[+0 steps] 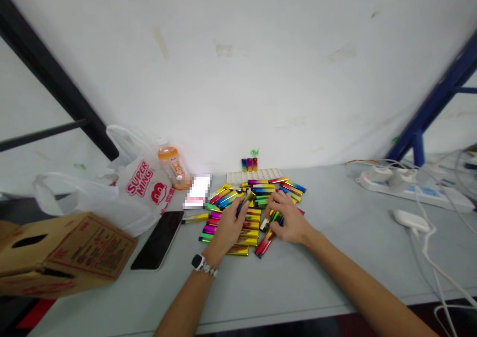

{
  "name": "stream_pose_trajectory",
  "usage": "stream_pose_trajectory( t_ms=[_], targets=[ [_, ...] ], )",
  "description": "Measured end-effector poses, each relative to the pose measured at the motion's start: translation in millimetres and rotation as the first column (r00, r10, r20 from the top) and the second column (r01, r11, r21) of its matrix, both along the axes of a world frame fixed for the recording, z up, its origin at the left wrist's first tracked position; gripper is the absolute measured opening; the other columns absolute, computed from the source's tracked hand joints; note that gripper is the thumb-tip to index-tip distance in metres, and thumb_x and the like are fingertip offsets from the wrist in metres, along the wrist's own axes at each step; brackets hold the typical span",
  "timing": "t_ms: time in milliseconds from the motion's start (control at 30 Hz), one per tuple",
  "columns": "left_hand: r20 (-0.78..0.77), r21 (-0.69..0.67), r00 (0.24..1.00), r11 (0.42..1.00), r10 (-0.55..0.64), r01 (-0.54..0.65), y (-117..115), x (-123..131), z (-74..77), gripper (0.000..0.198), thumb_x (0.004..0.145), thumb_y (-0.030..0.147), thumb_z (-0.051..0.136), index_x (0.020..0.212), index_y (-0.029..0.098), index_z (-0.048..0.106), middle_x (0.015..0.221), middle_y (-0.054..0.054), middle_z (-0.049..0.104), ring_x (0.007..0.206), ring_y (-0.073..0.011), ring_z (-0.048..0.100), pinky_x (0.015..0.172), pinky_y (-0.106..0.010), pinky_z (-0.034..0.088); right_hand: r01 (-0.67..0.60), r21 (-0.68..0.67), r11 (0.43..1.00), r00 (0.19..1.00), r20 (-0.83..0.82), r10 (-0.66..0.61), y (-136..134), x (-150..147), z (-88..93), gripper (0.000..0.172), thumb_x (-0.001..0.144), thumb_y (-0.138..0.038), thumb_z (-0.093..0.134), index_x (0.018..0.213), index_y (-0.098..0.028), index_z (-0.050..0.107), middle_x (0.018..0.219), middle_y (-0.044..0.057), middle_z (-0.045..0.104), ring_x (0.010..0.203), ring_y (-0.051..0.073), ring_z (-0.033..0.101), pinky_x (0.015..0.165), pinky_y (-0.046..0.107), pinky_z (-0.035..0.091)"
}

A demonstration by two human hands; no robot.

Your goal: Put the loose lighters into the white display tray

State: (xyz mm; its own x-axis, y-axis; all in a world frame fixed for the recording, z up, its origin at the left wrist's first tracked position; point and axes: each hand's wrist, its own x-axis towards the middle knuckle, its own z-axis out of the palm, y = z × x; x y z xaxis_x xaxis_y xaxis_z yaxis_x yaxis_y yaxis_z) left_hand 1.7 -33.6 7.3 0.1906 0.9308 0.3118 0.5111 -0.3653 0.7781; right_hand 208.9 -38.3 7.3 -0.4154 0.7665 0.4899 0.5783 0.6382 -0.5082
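Head view, lighters (250, 233): loose spread on the grey table (335, 203), just in front of the white tray (257, 176).
Left hand (228, 223): closed, thumb and fingers pinching one dark lighter (245, 203), tilted.
Right hand (289, 220): fingers curled down over the spread's right side; can't tell if I'm gripping one.
Weight: probably light, fingertip force enough.
Body: should be stiff, hard to crush.
Finish: glossy metallic, likely slippery.
Hold: I'd pinch mid-body across the long sides, clear of the top end.

A grey table (365, 217) carries lighters (250, 233), 1 black phone (158, 241) and 1 power strip (428, 195).
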Motion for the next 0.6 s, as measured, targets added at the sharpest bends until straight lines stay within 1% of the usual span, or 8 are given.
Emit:
stream_pose_trajectory(
  t_ms=[67, 133, 200, 300, 367, 433, 533, 600],
  targets=[
    [0.001, 0.028, 1.000, 1.000, -0.001, 0.001, 1, -1, -2.1, 0.035, 0.099, 0.041, 0.042, 0.119, 0.018, 0.060, 0.101, -0.007, 0.072, 0.092, -0.0213, 0.067, 0.084, -0.034, 0.051, 0.028, 0.008, 1.000, 0.999, -0.032, -0.028, 1, -2, -1.5, 0.018, 0.066, -0.012, 0.057, 0.081, -0.022, 0.062, 0.088, 0.005, 0.056, 0.091, 0.025, 0.051, 0.087, 0.044, 0.040],
    [0.005, 0.077, 1.000, 0.997, -0.019, 0.019, 3, -1, -2.8, 0.034, 0.098, 0.037, 0.045, 0.123, 0.018, 0.060, 0.116, -0.009, 0.070, 0.108, -0.0228, 0.064, 0.095, -0.038, 0.050, 0.065, 0.007, 0.998, 0.994, -0.091, -0.064, 4, -5, -0.6, 0.019, 0.076, -0.018, 0.058, 0.095, -0.023, 0.062, 0.090, 0.005, 0.058, 0.091, 0.025, 0.053, 0.087, 0.044, 0.042],
    [0.004, 0.115, 0.999, 0.992, -0.045, 0.045, 5, -1, 0.2, 0.032, 0.097, 0.033, 0.049, 0.122, 0.019, 0.061, 0.125, -0.010, 0.067, 0.118, -0.0235, 0.061, 0.103, -0.041, 0.046, 0.085, 0.001, 0.996, 0.986, -0.143, -0.084, 8, -8, 4.2, 0.030, 0.085, -0.029, 0.059, 0.114, -0.023, 0.058, 0.098, 0.006, 0.060, 0.094, 0.025, 0.056, 0.088, 0.042, 0.045],
    [0.016, 0.129, 0.997, 0.989, -0.078, 0.075, 11, 0, 13.4, 0.026, 0.092, 0.030, 0.056, 0.115, 0.020, 0.063, 0.114, -0.008, 0.071, 0.103, -0.0213, 0.066, 0.092, -0.038, 0.051, 0.070, 0.015, 0.997, 0.989, -0.132, -0.067, 16, -14, 17.2, 0.045, 0.088, -0.039, 0.061, 0.129, -0.024, 0.052, 0.116, 0.010, 0.058, 0.107, 0.026, 0.057, 0.095, 0.041, 0.045],
    [0.023, 0.115, 0.993, 0.987, -0.116, 0.113, 17, 1, 26.1, 0.021, 0.086, 0.027, 0.063, 0.105, 0.019, 0.063, 0.094, -0.004, 0.073, 0.082, -0.0172, 0.067, 0.076, -0.030, 0.053, 0.053, 0.028, 0.998, 0.993, -0.108, -0.050, 23, -19, 26.5, 0.038, 0.089, -0.041, 0.059, 0.122, -0.023, 0.056, 0.117, 0.010, 0.058, 0.109, 0.026, 0.057, 0.096, 0.040, 0.043],
    [0.028, 0.117, 0.993, 0.987, -0.115, 0.111, 24, 3, 37.3, 0.015, 0.082, 0.024, 0.066, 0.096, 0.018, 0.062, 0.074, 0.001, 0.068, 0.067, -0.0130, 0.060, 0.064, -0.024, 0.048, 0.022, -0.013, 1.000, 0.993, -0.112, -0.023, 29, -25, 33.6, 0.028, 0.092, -0.045, 0.054, 0.105, -0.021, 0.061, 0.101, 0.008, 0.062, 0.096, 0.023, 0.059, 0.087, 0.037, 0.045],
    [0.133, 0.121, 0.978, 0.982, -0.158, 0.142, 35, 10, 42.5, 0.012, 0.083, 0.026, 0.066, 0.090, 0.017, 0.063, 0.071, 0.002, 0.064, 0.065, -0.0115, 0.058, 0.063, -0.023, 0.047, -0.059, -0.205, 0.977, 0.965, -0.263, 0.003, 36, -36, 36.5, 0.044, 0.096, -0.056, 0.040, 0.079, -0.020, 0.058, 0.074, 0.002, 0.058, 0.071, 0.018, 0.054, 0.067, 0.031, 0.042],
    [0.226, 0.121, 0.956, 0.980, -0.185, 0.161, 40, 16, 37.3, 0.015, 0.083, 0.030, 0.067, 0.089, 0.016, 0.063, 0.068, 0.002, 0.061, 0.062, -0.0112, 0.057, 0.061, -0.024, 0.047, -0.125, -0.340, 0.932, 0.895, -0.444, -0.043, 38, -44, 32.9, 0.055, 0.096, -0.064, 0.032, 0.071, -0.021, 0.054, 0.067, 0.001, 0.054, 0.064, 0.016, 0.050, 0.060, 0.030, 0.039]
  ],
)
